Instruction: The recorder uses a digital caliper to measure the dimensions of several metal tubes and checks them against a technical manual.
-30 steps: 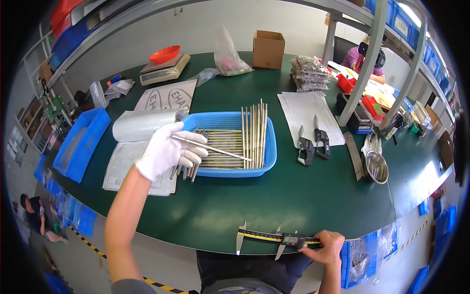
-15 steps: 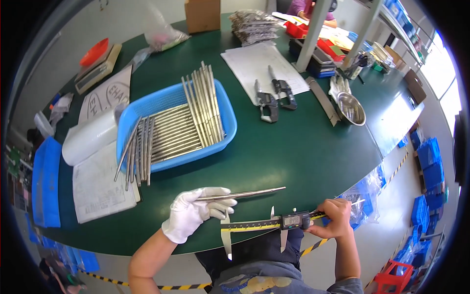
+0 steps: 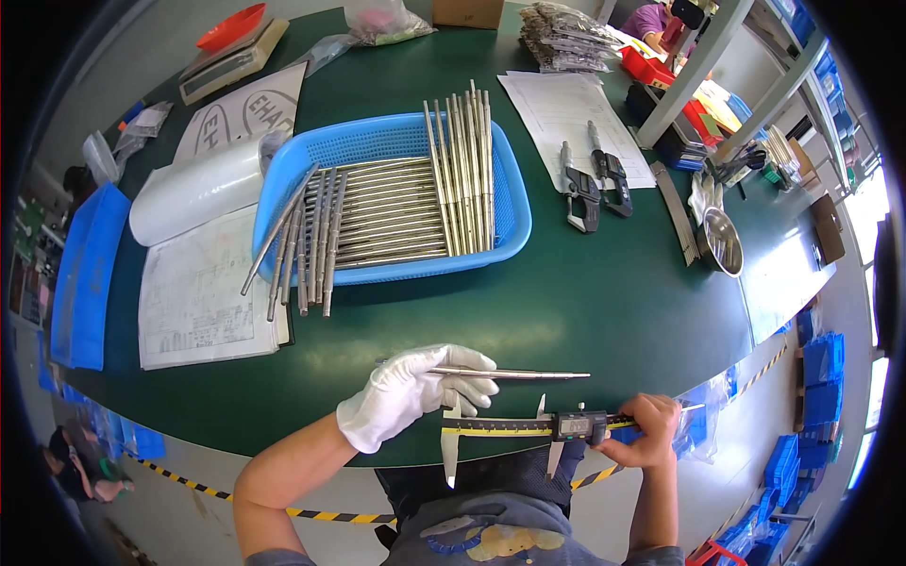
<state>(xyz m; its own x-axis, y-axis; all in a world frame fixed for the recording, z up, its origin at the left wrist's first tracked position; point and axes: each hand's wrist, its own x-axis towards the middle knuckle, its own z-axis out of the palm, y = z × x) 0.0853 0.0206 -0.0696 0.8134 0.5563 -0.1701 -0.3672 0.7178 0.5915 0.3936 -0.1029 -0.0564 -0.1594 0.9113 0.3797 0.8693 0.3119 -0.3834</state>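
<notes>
Steel rod (image 3: 514,374) pinched in the gloved left hand (image 3: 412,392), just above the digital caliper (image 3: 528,429) gripped by the right hand (image 3: 649,430); tilting could skew the reading.

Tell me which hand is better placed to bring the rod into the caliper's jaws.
Left. The white-gloved left hand already grips the thin steel rod just above the yellow-scaled digital caliper, whose jaws point down and stand apart. The bare right hand is busy holding the caliper's far end.

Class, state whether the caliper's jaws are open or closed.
Open: the digital caliper in the right hand shows a wide gap between its two jaws.
</notes>
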